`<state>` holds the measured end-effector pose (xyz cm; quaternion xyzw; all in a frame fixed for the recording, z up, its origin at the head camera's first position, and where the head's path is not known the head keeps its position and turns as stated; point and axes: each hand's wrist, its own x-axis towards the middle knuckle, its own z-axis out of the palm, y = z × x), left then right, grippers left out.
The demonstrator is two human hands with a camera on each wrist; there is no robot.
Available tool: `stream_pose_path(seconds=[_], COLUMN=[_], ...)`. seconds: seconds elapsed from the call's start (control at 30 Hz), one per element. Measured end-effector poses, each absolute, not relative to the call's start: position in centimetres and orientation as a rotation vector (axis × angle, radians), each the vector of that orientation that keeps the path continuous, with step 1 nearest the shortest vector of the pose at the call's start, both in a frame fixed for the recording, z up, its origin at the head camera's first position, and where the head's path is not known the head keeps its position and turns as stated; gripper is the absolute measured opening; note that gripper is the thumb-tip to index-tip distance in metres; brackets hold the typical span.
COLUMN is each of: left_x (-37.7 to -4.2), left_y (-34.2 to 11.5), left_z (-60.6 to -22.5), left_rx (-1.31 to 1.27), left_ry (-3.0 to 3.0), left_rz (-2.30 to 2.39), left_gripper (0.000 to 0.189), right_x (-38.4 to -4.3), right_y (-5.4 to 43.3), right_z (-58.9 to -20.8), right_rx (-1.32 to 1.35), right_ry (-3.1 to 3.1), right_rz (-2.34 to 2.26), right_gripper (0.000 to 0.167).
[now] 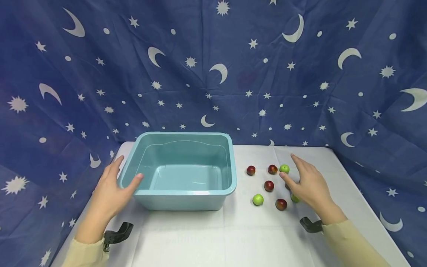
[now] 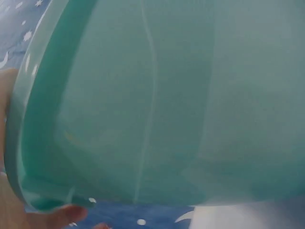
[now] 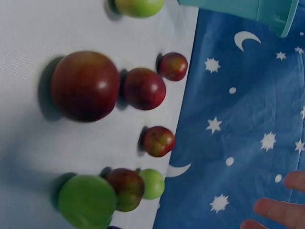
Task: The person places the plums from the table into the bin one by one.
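A light blue plastic basin [image 1: 180, 202] stands left of centre on the table, with nothing inside. My left hand [image 1: 110, 193] is at its left side, thumb over the near-left rim and fingers along the outside. In the left wrist view the basin wall [image 2: 143, 119] fills most of the picture. On the right, my right hand [image 1: 311, 187] hovers with fingers extended and thumb apart, holding nothing. Below and left of it lie several red apples [image 1: 268, 185] and a few green apples [image 1: 258, 199]. The hand partly covers a red apple [image 3: 126, 190] and a green apple [image 3: 87, 202] in the head view.
A white cloth [image 1: 186, 237] covers the table. Behind it and along both sides hangs a dark blue curtain [image 1: 233, 100] with moons and stars. A black wrist mount [image 1: 118, 233] sticks out from the left wrist, another mount [image 1: 311, 224] from the right.
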<state>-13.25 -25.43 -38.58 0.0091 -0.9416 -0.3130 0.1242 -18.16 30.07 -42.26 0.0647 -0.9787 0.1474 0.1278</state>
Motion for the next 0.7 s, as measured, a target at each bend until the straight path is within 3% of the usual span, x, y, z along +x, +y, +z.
stream_pose_path(seconds=[0.27,0.7], left_x=[-13.2,-12.9], left_y=[-27.2,-27.3], left_z=[-40.5,-42.7], left_rx=[-0.147,-0.208], left_ry=[-2.578,-2.433], left_rz=[-1.457,-1.612], left_gripper=[0.063,0.056], right_x=[-18.3,-18.8], right_y=[32.3,36.1], right_z=[-43.3,-46.3], right_rx=[0.023,-0.184], right_ry=[-2.891,-2.763], right_rz=[0.665,1.207], right_gripper=[0.094,0.091])
